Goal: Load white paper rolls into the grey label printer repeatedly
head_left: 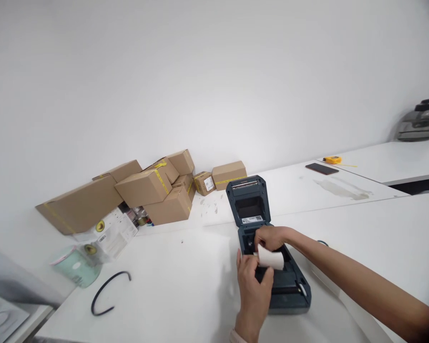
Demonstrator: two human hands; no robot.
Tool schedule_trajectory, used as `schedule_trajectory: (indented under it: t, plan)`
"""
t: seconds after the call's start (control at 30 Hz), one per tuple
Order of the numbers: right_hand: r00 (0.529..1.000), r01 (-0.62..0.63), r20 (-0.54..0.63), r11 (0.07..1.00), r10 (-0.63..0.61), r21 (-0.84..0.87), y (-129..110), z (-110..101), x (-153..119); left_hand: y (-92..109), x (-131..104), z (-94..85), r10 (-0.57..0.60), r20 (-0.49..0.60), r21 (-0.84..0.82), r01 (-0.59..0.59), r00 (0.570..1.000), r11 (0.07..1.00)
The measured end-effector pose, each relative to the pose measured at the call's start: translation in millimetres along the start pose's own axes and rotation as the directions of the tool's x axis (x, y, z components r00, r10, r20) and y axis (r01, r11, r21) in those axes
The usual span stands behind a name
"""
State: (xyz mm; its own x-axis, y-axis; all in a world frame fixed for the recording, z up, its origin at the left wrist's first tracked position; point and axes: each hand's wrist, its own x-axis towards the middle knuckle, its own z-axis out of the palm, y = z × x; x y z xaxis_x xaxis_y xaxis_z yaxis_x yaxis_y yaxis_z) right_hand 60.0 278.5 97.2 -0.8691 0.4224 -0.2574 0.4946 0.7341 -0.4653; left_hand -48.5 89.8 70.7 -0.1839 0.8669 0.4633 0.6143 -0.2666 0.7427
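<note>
Touching white, curled paper roll (273, 260) with left hand (253, 286), reaching behind with right hand (271, 237), inside dark-blue, hinged plastic printer (289, 307) on white tabletop (164, 276); cannot tell either grip. Apparently partway: opened, not yet closed.

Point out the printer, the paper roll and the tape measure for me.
Printer (249, 206): head view, inside its raised lid.
Paper roll (271, 259): head view, its white side.
Tape measure (331, 160): head view, its yellow case.
</note>
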Motion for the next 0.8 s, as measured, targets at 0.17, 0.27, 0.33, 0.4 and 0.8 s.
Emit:
schedule_trajectory:
  t: [0.17, 0.27, 0.33, 0.4, 0.8]
  plan:
    - [0.998, -0.027, 0.054, 0.998, 0.025, 0.055, -4, -3, -2, -3, -25, 14.7, 0.346, -0.103, 0.138, -0.331, 0.932, 0.933]
    - [0.997, -0.024, 0.080, 0.996, 0.017, 0.090, -4, -5, -2, -6, -43, 22.5, 0.427, -0.170, 0.143, -0.406, 0.888, 0.902]
    - [0.996, -0.021, 0.086, 0.994, 0.012, 0.105, -4, -6, -2, -6, -53, 27.3, 0.442, -0.174, 0.152, -0.420, 0.880, 0.895]
    - [0.996, -0.022, 0.084, 0.994, 0.013, 0.111, -3, -5, -1, -8, -60, 32.4, 0.441, -0.187, 0.166, -0.414, 0.878, 0.895]
    - [0.881, 0.100, -0.468, 0.994, -0.072, 0.035, -50, -38, -55, -22, -79, 27.4, 0.465, -0.172, 0.218, -0.427, 0.869, 0.878]
